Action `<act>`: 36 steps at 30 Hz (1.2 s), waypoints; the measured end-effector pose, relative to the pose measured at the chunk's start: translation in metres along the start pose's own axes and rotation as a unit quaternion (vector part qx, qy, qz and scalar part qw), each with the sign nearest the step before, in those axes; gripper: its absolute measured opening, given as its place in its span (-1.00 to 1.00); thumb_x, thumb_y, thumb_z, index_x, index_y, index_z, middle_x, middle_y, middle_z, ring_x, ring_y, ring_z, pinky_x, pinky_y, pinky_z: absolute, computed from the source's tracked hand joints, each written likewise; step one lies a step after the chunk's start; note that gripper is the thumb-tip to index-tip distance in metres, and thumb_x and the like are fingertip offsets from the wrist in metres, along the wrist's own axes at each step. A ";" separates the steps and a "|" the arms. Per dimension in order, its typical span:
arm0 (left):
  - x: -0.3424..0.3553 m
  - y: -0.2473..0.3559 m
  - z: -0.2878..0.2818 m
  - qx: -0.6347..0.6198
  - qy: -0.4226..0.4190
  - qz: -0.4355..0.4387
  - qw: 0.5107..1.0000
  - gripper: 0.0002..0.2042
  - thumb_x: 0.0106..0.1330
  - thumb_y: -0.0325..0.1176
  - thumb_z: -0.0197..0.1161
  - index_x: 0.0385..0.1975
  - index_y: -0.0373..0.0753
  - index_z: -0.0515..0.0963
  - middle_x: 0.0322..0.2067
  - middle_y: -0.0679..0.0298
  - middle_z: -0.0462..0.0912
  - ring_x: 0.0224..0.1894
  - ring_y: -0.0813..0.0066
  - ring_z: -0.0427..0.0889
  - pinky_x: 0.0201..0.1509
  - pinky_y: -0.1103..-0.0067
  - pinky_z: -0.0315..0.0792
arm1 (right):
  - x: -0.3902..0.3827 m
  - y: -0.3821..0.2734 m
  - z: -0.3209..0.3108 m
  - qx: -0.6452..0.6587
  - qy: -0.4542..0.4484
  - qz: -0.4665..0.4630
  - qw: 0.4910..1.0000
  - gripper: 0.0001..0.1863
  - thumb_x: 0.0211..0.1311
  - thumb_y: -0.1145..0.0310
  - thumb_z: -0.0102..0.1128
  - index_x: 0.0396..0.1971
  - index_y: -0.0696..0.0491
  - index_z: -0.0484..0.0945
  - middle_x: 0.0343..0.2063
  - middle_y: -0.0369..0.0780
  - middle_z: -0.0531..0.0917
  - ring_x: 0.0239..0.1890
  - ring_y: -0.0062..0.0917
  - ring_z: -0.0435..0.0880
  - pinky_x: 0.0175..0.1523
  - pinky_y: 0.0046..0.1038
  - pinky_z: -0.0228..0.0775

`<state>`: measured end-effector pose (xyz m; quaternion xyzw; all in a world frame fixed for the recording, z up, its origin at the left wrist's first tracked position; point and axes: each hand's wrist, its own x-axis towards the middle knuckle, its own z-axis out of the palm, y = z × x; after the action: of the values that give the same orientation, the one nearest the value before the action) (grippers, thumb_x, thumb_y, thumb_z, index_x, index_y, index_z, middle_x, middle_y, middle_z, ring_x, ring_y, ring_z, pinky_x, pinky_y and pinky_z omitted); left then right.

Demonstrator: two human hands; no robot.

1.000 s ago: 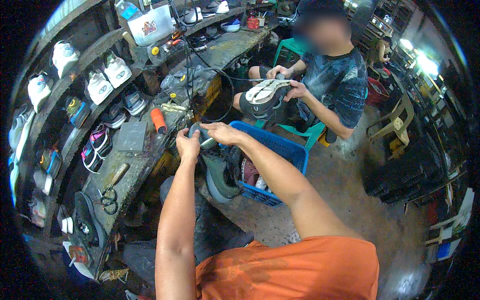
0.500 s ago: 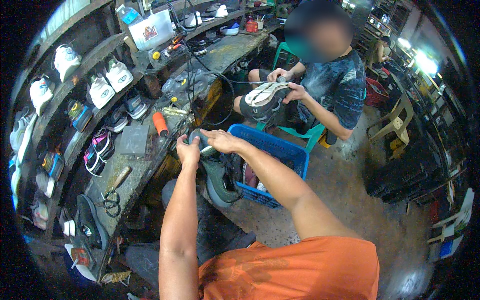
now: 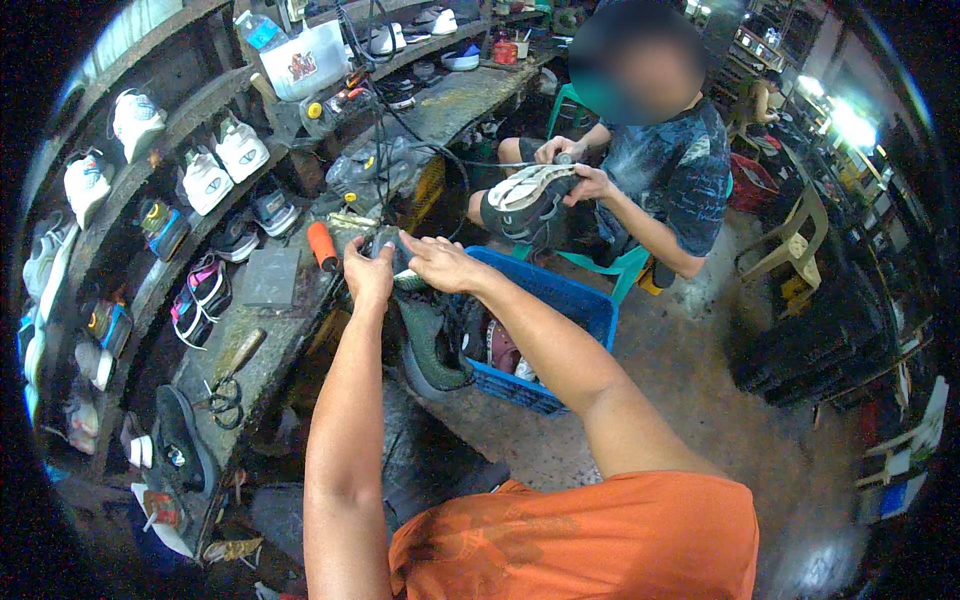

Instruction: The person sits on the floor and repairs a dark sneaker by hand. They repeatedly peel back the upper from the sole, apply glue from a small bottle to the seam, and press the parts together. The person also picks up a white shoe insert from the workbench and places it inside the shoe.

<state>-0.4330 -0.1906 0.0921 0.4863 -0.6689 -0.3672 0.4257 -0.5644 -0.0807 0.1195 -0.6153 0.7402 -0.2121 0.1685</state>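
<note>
A dark green shoe with a grey sole hangs in front of me, its grey rounded end up between my hands. My left hand is closed on that end, thumb and fingers pinching it. On the other side, my right hand has its index finger pressed against the same end, the other fingers curled in. Whether a separate small piece sits between the fingers is too blurred to tell. Just left of my left hand, an orange-handled tool lies on the worn bench.
A blue crate holding shoes stands right of the green shoe. Beyond it, a seated co-worker handles a black-and-white shoe. Scissors, a dark slab and a black shoe lie on the bench. Shelves of shoes rise left.
Both hands have shifted a little left, the left one also slightly down the bench side. The green shoe has moved up and left with them. The co-worker's hands have barely moved.
</note>
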 end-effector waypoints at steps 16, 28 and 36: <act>-0.002 0.008 -0.005 -0.018 -0.026 -0.026 0.999 -0.31 0.10 -0.23 0.59 0.21 -0.42 0.48 0.01 -0.09 0.69 0.03 0.15 0.70 0.14 0.37 0.54 | 0.003 0.008 0.001 0.031 -0.024 -0.036 0.999 -0.28 0.44 0.07 -0.20 0.60 -0.30 0.04 0.32 0.01 0.46 0.37 0.00 0.39 0.44 0.08 0.12; -0.016 0.005 -0.071 -0.004 -0.068 -0.001 0.998 -0.41 0.19 -0.22 0.56 0.15 -0.44 0.56 -0.03 -0.01 0.73 -0.03 0.26 0.71 0.09 0.42 0.56 | -0.016 -0.054 0.000 0.075 0.008 -0.058 0.995 -0.19 0.34 -0.37 0.04 0.34 -0.04 0.42 0.12 -0.01 0.61 0.28 -0.08 0.52 0.36 0.09 0.18; -0.054 -0.009 -0.190 0.124 -0.262 -0.001 0.957 -0.69 0.19 -0.21 0.44 -0.31 -0.41 0.74 -0.47 0.18 0.73 -0.45 0.51 0.63 -0.32 0.42 0.52 | -0.042 -0.120 0.027 0.105 -0.074 -0.129 0.983 -0.24 0.01 -0.28 0.52 -0.04 0.06 0.53 -0.14 -0.06 0.71 -0.02 -0.14 0.71 0.16 -0.19 0.44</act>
<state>-0.2451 -0.1553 0.1424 0.4230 -0.7963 -0.3967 0.1720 -0.4423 -0.0611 0.1586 -0.6989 0.6136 -0.2626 0.2572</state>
